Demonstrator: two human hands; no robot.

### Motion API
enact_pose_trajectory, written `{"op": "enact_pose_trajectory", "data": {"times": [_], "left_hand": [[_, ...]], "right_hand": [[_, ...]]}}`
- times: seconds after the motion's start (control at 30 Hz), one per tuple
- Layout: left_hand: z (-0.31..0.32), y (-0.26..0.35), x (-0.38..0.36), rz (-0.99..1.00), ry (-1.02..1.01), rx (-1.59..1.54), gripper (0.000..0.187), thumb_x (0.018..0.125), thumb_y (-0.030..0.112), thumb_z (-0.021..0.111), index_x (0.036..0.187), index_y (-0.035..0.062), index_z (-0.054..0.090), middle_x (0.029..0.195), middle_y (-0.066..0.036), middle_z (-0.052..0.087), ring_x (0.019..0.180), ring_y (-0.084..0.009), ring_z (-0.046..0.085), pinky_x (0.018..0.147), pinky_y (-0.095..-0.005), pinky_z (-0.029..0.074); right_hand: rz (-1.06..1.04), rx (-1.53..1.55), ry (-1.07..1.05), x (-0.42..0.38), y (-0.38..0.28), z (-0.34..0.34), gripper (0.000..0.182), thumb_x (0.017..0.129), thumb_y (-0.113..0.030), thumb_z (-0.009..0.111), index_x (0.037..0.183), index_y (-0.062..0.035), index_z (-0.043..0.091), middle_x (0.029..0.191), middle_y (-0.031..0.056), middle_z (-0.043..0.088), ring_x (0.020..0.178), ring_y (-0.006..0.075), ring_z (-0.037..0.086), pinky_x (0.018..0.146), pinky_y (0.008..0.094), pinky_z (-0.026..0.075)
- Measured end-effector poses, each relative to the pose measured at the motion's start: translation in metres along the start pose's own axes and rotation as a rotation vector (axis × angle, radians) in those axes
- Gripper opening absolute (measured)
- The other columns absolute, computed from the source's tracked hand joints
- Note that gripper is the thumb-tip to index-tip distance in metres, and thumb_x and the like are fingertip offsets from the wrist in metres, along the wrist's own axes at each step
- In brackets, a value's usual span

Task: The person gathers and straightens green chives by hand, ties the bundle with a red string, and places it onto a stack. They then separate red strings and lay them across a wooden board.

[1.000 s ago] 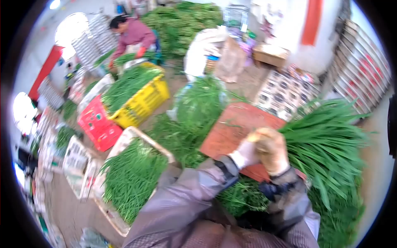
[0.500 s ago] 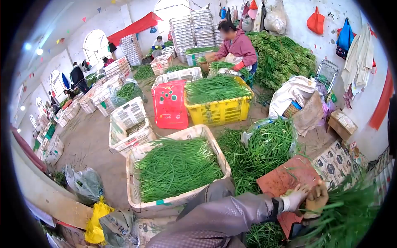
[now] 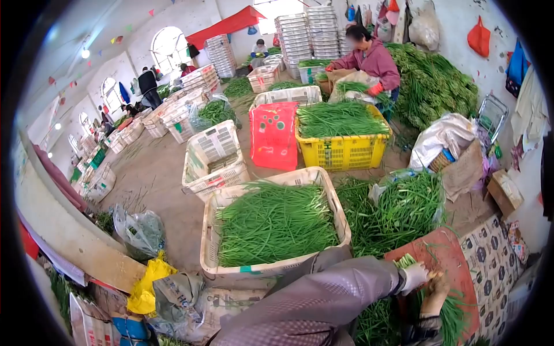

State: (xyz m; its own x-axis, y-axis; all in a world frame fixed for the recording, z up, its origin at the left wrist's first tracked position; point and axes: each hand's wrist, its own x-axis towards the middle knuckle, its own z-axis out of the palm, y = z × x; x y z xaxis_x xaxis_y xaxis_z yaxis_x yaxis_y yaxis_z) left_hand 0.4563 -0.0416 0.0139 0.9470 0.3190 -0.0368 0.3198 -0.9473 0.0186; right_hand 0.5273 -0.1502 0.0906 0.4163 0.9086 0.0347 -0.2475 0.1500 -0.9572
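At the lower right, my left hand (image 3: 414, 277), in a pale glove, is closed round a bunch of green chives (image 3: 453, 317). Its pale stem ends (image 3: 405, 260) stick out past the fingers on the left side. My right hand (image 3: 436, 290) meets it from the right, fingers bent against the same bunch. The leaves hang down below both hands over a reddish board (image 3: 456, 259). Loose chives (image 3: 398, 210) are heaped just beyond the board. In front of me stands a white crate (image 3: 340, 222) filled with chives laid lengthwise.
A yellow crate (image 3: 344, 153) of chives, a red cloth (image 3: 274, 138) and a white crate (image 3: 213, 155) stand ahead. A co-worker (image 3: 369, 66) sits behind the yellow crate, beside a large green heap (image 3: 433, 92). Plastic bags (image 3: 138, 230) lie at the left.
My view has swung left, so the room sits further right. The bunch, blurred and fanned out to the right before, now hangs below my hands, and its pale stem ends show.
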Motion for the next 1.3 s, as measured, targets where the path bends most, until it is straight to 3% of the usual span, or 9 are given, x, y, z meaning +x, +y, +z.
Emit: {"op": "enact_pose_trajectory", "data": {"times": [0.17, 0.3, 0.57, 0.77, 0.83, 0.9, 0.97, 1.1, 1.3], "left_hand": [[0.104, 0.0, 0.044, 0.037, 0.333, -0.001, 0.067, 0.05, 0.037, 0.082, 0.108, 0.0118, 0.059, 0.105, -0.005, 0.061, 0.104, -0.0237, 0.058, 0.091, -0.0358, 0.042], [0.033, 0.001, 0.011, 0.024, 0.133, -0.068, 0.065, 0.051, 0.034, 0.081, 0.107, 0.0115, 0.059, 0.105, -0.005, 0.061, 0.103, -0.0244, 0.057, 0.09, -0.0361, 0.042], [0.007, 0.006, -0.007, 0.067, 0.044, -0.022, 0.068, 0.052, 0.032, 0.081, 0.111, 0.0078, 0.057, 0.109, -0.009, 0.058, 0.107, -0.0265, 0.055, 0.094, -0.0395, 0.04], [0.04, 0.01, -0.001, 0.014, 0.36, -0.008, 0.05, 0.066, 0.027, 0.074, 0.11, 0.0088, 0.058, 0.108, -0.008, 0.059, 0.107, -0.0276, 0.054, 0.097, -0.0428, 0.037], [0.022, 0.004, -0.014, 0.119, 0.392, -0.168, 0.041, 0.07, 0.02, 0.068, 0.109, 0.0105, 0.059, 0.105, -0.009, 0.059, 0.108, -0.0295, 0.054, 0.098, -0.0488, 0.037], [0.031, -0.001, -0.008, 0.152, 0.35, -0.299, 0.052, 0.067, 0.021, 0.073, 0.115, 0.0111, 0.057, 0.116, -0.011, 0.059, 0.114, -0.0346, 0.052, 0.095, -0.0526, 0.039], [-0.061, -0.005, -0.054, 0.196, 0.315, -0.284, 0.088, 0.039, 0.032, 0.093, 0.118, 0.0124, 0.059, 0.115, -0.011, 0.06, 0.111, -0.0326, 0.055, 0.098, -0.0455, 0.04], [-0.041, -0.024, -0.05, 0.018, 0.004, 0.04, 0.126, 0.049, 0.052, 0.089, 0.15, 0.0095, 0.027, 0.15, -0.014, 0.035, 0.142, -0.0356, 0.029, 0.115, -0.0607, 0.015], [-0.016, -0.037, -0.049, 0.031, 0.019, -0.037, 0.121, 0.058, 0.056, 0.084, 0.152, 0.0118, 0.021, 0.148, -0.011, 0.037, 0.138, -0.0342, 0.034, 0.116, -0.056, 0.017]], "right_hand": [[0.198, -0.263, -0.296, -0.058, 0.009, 0.033, 0.014, 0.091, -0.014, 0.061, 0.081, -0.0044, 0.06, 0.074, -0.0008, 0.058, 0.064, 0.0087, 0.05, 0.059, 0.023, 0.037], [0.176, -0.441, -0.399, -0.066, -0.013, 0.042, 0.015, 0.092, -0.007, 0.055, 0.08, -0.0009, 0.063, 0.074, 0.0011, 0.063, 0.069, 0.0102, 0.055, 0.066, 0.0254, 0.043], [0.042, -0.996, -0.408, -0.079, 0.205, -0.035, 0.023, 0.085, -0.014, 0.062, 0.105, -0.0047, 0.069, 0.097, 0.0216, 0.069, 0.099, 0.0338, 0.067, 0.084, 0.0372, 0.049], [0.457, -0.861, -0.715, -0.068, 0.083, -0.004, 0.039, 0.082, -0.022, 0.071, 0.115, -0.0016, 0.065, 0.108, 0.0139, 0.069, 0.102, 0.0244, 0.063, 0.094, 0.0349, 0.046], [0.215, -1.028, -0.858, -0.053, 0.054, -0.029, 0.042, 0.083, -0.024, 0.071, 0.119, -0.0046, 0.065, 0.111, 0.0126, 0.069, 0.101, 0.0222, 0.064, 0.092, 0.0335, 0.048], [-0.042, -0.873, -0.497, -0.05, -0.041, 0.017, 0.023, 0.089, -0.021, 0.064, 0.102, -0.0033, 0.07, 0.097, 0.0084, 0.069, 0.095, 0.0168, 0.064, 0.085, 0.0335, 0.051], [0.111, -0.791, -0.336, -0.026, -0.053, -0.021, 0.033, 0.088, -0.024, 0.066, 0.11, 0.0003, 0.065, 0.104, 0.0158, 0.069, 0.098, 0.0207, 0.064, 0.088, 0.0358, 0.05], [-0.038, -1.712, -0.398, -0.011, -0.026, -0.066, 0.121, 0.059, -0.06, 0.081, 0.153, -0.0102, 0.021, 0.148, 0.0223, 0.037, 0.14, 0.0367, 0.031, 0.113, 0.05, 0.027], [0.296, -1.704, -0.44, -0.003, 0.006, -0.078, 0.139, 0.05, -0.068, 0.082, 0.155, -0.0134, 0.008, 0.148, 0.0231, 0.037, 0.139, 0.0387, 0.031, 0.113, 0.0534, 0.024]]}}
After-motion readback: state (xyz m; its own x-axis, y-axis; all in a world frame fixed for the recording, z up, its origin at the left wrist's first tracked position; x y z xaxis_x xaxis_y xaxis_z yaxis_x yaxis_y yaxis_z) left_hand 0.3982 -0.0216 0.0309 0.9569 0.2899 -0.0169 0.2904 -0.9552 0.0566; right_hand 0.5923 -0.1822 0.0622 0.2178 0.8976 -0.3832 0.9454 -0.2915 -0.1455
